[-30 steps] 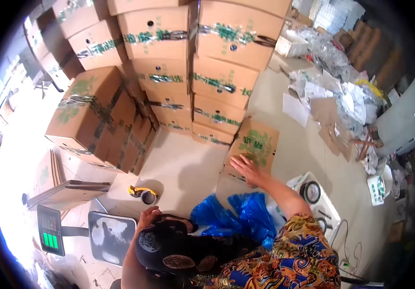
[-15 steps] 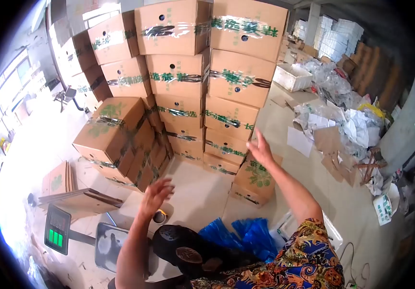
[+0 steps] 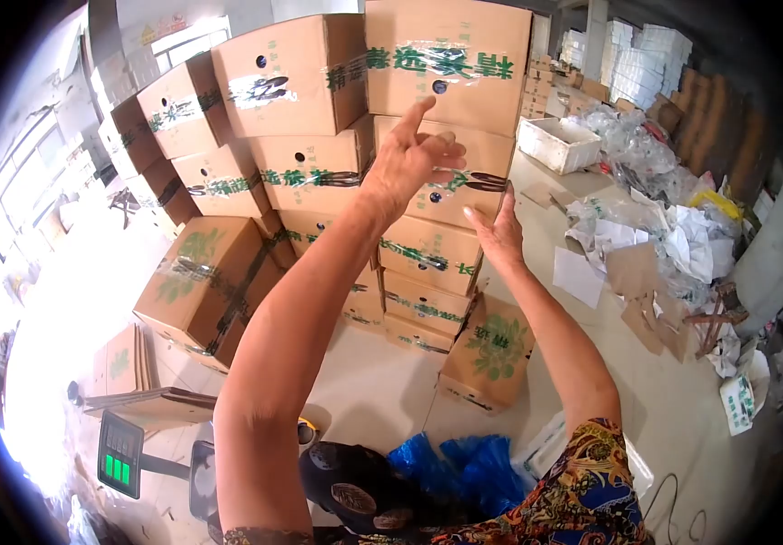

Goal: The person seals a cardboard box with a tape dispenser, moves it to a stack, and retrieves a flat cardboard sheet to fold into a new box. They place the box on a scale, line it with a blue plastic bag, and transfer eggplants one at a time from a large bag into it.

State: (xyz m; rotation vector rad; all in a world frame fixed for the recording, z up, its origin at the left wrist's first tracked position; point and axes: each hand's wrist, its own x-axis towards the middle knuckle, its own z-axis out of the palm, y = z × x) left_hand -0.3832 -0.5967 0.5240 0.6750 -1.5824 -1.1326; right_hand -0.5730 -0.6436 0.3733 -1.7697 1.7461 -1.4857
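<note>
A tall stack of taped cardboard boxes with green printing stands before me. My left hand (image 3: pixel 409 162) is raised in front of it, fingers apart and the index finger pointing up toward the round hole of the top box (image 3: pixel 400 91). It overlaps the second box (image 3: pixel 491 156) in this view. Lower and to the right, my right hand (image 3: pixel 503 234) is at the right edge of the stack, thumb and fingers spread, close to the second box's lower corner. Neither hand holds anything. A single box (image 3: pixel 491 354) with a leaf print sits on the floor below my right hand.
More boxes (image 3: pixel 200 272) are stacked at the left. Flattened cardboard (image 3: pixel 150 404), a scale display (image 3: pixel 120 454) and blue plastic bags (image 3: pixel 464 468) lie nearer me. At the right are a white crate (image 3: pixel 559 145), heaped clear plastic (image 3: pixel 623 145) and loose cardboard pieces (image 3: pixel 637 282).
My left hand has risen from low over the floor to the front of the stack. My right hand has moved up along its right edge. The view has shifted slightly.
</note>
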